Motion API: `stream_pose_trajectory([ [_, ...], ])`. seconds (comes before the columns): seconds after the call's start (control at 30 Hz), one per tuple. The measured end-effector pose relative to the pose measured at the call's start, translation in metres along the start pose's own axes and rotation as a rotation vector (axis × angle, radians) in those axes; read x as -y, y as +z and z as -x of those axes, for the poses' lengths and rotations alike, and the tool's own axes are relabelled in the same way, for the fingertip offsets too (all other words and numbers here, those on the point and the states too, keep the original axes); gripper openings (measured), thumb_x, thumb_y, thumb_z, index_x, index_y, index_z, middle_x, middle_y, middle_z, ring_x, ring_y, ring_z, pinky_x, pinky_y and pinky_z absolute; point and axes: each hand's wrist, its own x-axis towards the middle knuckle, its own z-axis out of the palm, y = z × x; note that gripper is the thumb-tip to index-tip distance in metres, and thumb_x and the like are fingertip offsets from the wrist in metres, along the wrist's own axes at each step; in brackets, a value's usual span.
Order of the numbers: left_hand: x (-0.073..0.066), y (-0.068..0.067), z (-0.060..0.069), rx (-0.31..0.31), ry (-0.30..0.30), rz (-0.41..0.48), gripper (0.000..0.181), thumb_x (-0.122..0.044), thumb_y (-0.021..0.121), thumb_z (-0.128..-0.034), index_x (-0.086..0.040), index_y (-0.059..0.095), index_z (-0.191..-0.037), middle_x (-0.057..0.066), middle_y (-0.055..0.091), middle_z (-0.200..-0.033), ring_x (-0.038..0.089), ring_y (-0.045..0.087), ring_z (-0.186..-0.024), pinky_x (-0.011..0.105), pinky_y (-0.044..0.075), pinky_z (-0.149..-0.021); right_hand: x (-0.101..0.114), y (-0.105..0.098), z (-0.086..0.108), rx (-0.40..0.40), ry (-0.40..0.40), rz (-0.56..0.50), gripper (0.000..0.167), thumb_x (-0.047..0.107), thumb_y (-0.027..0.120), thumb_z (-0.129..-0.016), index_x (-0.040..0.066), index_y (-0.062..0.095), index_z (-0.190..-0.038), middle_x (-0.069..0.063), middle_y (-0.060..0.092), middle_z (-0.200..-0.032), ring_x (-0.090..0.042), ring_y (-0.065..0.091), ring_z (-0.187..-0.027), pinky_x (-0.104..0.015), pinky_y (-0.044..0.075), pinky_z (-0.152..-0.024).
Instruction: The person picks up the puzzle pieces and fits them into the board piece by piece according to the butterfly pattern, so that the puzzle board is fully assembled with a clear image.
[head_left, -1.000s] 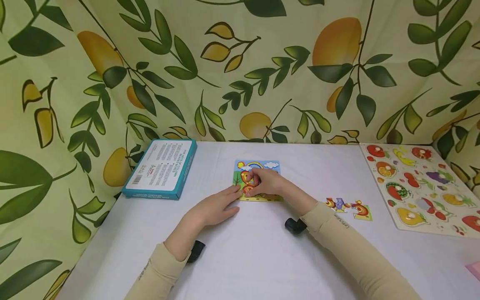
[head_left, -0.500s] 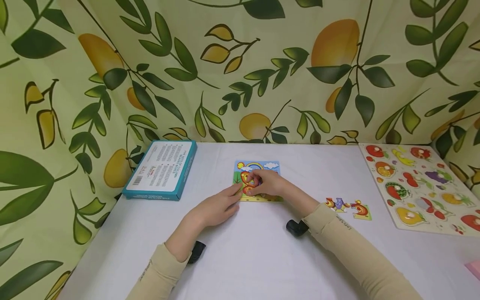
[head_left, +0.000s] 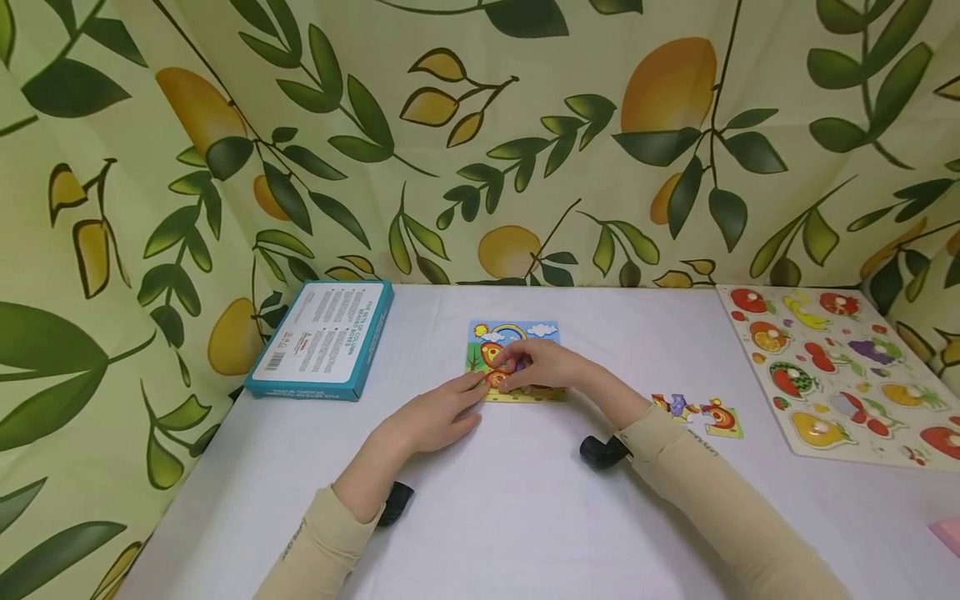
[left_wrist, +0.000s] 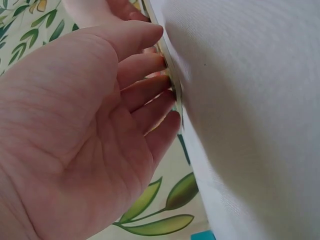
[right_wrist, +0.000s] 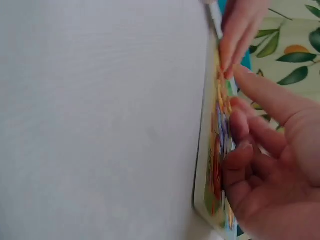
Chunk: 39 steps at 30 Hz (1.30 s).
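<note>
A small jigsaw puzzle (head_left: 542, 330) with a sun, a rainbow and a butterfly lies flat on the table. My left hand (head_left: 432, 419) has its fingers held straight, the tips at the puzzle's left edge; the left wrist view shows the palm of this hand (left_wrist: 85, 125) facing the camera. My right hand (head_left: 546, 364) covers the puzzle's right half. In the right wrist view its curled fingers (right_wrist: 239, 159) touch the puzzle's surface, with the thumb stretched out. Whether a piece is pinched there is hidden. Loose puzzle pieces (head_left: 723, 420) lie right of the puzzle, beside my right forearm.
A teal-edged box (head_left: 318, 342) with a printed white label lies at the back left. At the right a fruit peg board (head_left: 847, 375) lies flat. Something pink (head_left: 948, 537) shows at the right edge. A leaf-patterned curtain (head_left: 480, 150) hangs behind the white-covered table (head_left: 510, 517).
The right hand and forearm have shifted slightly to the right over the puzzle. The left hand has edged slightly right. Loose pieces stay where they were.
</note>
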Motion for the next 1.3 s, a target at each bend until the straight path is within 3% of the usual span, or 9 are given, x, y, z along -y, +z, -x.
stream_pose_trajectory([
  [0.07,-0.001,0.0,0.0,0.0,-0.006,-0.007,0.054,-0.028,0.055,-0.0999,-0.007,0.042,-0.148,0.008,0.032,-0.156,0.024,0.029,-0.143,0.041,0.031,-0.113,-0.001,-0.005,0.007,-0.022,-0.002,-0.077,0.029,0.026,0.072,-0.089,0.014,0.068,-0.114,-0.001,0.058,-0.089,-0.018,0.05,-0.082,-0.028,0.041,-0.07],
  [0.17,-0.001,0.001,0.0,-0.004,-0.003,-0.02,0.055,-0.029,0.055,-0.0998,-0.008,0.042,-0.148,0.009,0.031,-0.157,0.025,0.029,-0.143,0.041,0.03,-0.113,-0.003,-0.015,0.025,-0.118,0.03,-0.215,0.029,0.03,0.067,-0.093,0.011,0.069,-0.115,-0.007,0.062,-0.095,-0.024,0.051,-0.087,-0.031,0.043,-0.071],
  [0.27,-0.001,0.002,0.0,-0.008,0.012,-0.03,0.055,-0.029,0.055,-0.0999,-0.007,0.041,-0.149,0.008,0.029,-0.158,0.024,0.028,-0.144,0.04,0.029,-0.114,-0.008,-0.03,0.056,-0.203,0.081,-0.233,0.032,0.035,0.064,-0.095,0.01,0.068,-0.115,-0.011,0.065,-0.105,-0.029,0.053,-0.094,-0.032,0.046,-0.074],
  [0.5,0.0,0.001,0.0,0.016,-0.022,0.015,0.057,-0.028,0.054,-0.1004,-0.009,0.036,-0.151,0.003,0.029,-0.158,0.02,0.027,-0.144,0.038,0.028,-0.114,-0.041,-0.062,0.14,-0.296,0.09,0.176,0.028,0.033,0.068,-0.092,0.011,0.07,-0.109,-0.002,0.065,-0.097,-0.021,0.053,-0.086,-0.027,0.046,-0.063],
  [0.67,0.002,0.002,0.0,0.013,-0.019,0.021,0.057,-0.028,0.053,-0.1006,-0.011,0.035,-0.152,0.002,0.028,-0.159,0.02,0.028,-0.144,0.04,0.029,-0.114,-0.063,-0.072,0.176,-0.296,0.148,0.315,0.041,0.031,0.079,-0.082,0.005,0.068,-0.112,-0.009,0.064,-0.106,-0.023,0.051,-0.088,-0.031,0.045,-0.064],
  [0.8,0.003,0.004,0.0,0.007,-0.007,0.023,0.056,-0.029,0.053,-0.1005,-0.012,0.037,-0.151,0.002,0.028,-0.159,0.021,0.029,-0.144,0.041,0.03,-0.113,-0.076,-0.073,0.186,-0.281,0.182,0.331,0.049,0.031,0.082,-0.078,0.0,0.066,-0.112,-0.011,0.062,-0.102,-0.025,0.049,-0.086,-0.034,0.042,-0.067],
  [0.97,0.004,0.005,-0.001,0.006,0.011,0.028,0.055,-0.028,0.053,-0.1004,-0.013,0.038,-0.151,0.003,0.028,-0.159,0.021,0.029,-0.143,0.041,0.03,-0.113,-0.084,-0.07,0.187,-0.297,0.218,0.306,0.047,0.03,0.082,-0.078,0.001,0.066,-0.111,-0.006,0.057,-0.093,-0.023,0.046,-0.082,-0.031,0.039,-0.063],
  [1.17,0.003,0.005,-0.001,0.008,0.012,0.027,0.055,-0.028,0.053,-0.1004,-0.013,0.038,-0.151,0.003,0.028,-0.159,0.021,0.029,-0.143,0.041,0.03,-0.113,-0.083,-0.066,0.18,-0.305,0.217,0.245,0.044,0.028,0.082,-0.079,0.004,0.058,-0.108,-0.003,0.054,-0.088,-0.02,0.045,-0.078,-0.026,0.036,-0.057],
  [1.3,0.003,0.005,-0.001,0.01,0.012,0.023,0.055,-0.028,0.054,-0.1003,-0.012,0.039,-0.15,0.003,0.028,-0.159,0.021,0.029,-0.143,0.041,0.03,-0.113,-0.075,-0.061,0.169,-0.338,0.191,0.178,0.034,0.022,0.078,-0.083,0.006,0.058,-0.107,-0.003,0.058,-0.088,-0.019,0.048,-0.078,-0.025,0.04,-0.057],
])
